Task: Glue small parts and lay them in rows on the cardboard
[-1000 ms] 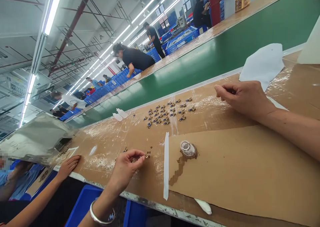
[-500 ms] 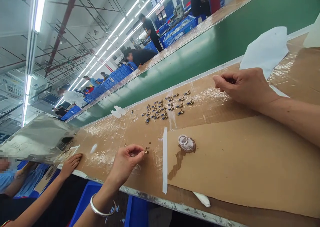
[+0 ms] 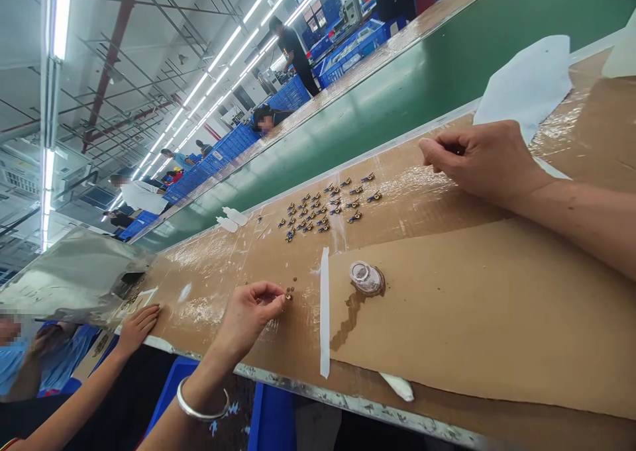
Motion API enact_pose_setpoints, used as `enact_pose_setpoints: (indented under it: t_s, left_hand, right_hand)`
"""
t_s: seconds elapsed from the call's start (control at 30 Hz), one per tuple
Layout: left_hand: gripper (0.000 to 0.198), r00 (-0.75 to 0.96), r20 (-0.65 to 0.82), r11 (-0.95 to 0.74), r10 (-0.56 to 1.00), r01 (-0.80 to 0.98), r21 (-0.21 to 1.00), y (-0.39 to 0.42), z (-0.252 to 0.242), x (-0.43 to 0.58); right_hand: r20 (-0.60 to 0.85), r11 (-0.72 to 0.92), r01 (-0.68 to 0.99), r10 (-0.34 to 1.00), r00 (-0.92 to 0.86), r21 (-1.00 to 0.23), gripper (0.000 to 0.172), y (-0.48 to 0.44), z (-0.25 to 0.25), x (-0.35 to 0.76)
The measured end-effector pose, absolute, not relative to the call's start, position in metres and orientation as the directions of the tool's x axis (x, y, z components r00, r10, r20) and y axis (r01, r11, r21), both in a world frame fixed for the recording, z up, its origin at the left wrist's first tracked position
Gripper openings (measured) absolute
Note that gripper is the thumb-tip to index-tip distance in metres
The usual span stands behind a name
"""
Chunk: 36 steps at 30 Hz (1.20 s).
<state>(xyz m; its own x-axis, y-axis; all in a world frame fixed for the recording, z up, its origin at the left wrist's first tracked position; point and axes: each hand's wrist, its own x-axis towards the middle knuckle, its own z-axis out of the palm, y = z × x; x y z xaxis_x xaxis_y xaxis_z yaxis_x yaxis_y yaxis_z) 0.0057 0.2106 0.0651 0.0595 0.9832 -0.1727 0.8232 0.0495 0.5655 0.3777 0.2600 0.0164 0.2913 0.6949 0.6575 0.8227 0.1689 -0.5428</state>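
Observation:
My left hand (image 3: 251, 315), with a silver bangle on the wrist, rests on the cardboard-covered bench (image 3: 447, 292) near its front edge. Its thumb and forefinger pinch at a few tiny brass parts (image 3: 289, 292) lying there. My right hand (image 3: 484, 163) lies further back on the right, fingers curled into a loose fist with something small and dark pinched at the thumb. Between the hands and further back, several small brass-and-blue parts (image 3: 325, 206) are laid out in rows. A small clear round cap (image 3: 366, 277) sits on a dark stain.
A green conveyor belt (image 3: 397, 100) runs behind the bench. White paper (image 3: 527, 83) lies at the back right, two small white bottles (image 3: 231, 219) at the back left. Another person's hand (image 3: 136, 328) rests on the bench edge at left beside a silvery bag (image 3: 74, 275). Blue bins stand below.
The view has drifted, so everything sits a little higher in the picture. My left hand's fingers have closed nearer the tiny brass parts. My right hand keeps its pose.

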Motion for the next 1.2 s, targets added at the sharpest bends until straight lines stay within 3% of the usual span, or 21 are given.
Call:
enact_pose_setpoints:
  t_s: [0.8,1.2]
  left_hand:
    - [0.024,0.072,-0.185,0.035,0.98,0.856,0.516,0.2138,0.0644,0.0059]
    - [0.019,0.115,-0.106,-0.061,0.988,0.909,0.413,0.2164,0.0619,0.008]
  right_hand:
    - [0.686,0.203,0.815,0.667,0.291,-0.542,0.025,0.2627,0.0129,0.3809]
    - [0.645,0.148,0.818,0.698,0.311,-0.555,0.025,0.2621,0.0151,0.379]
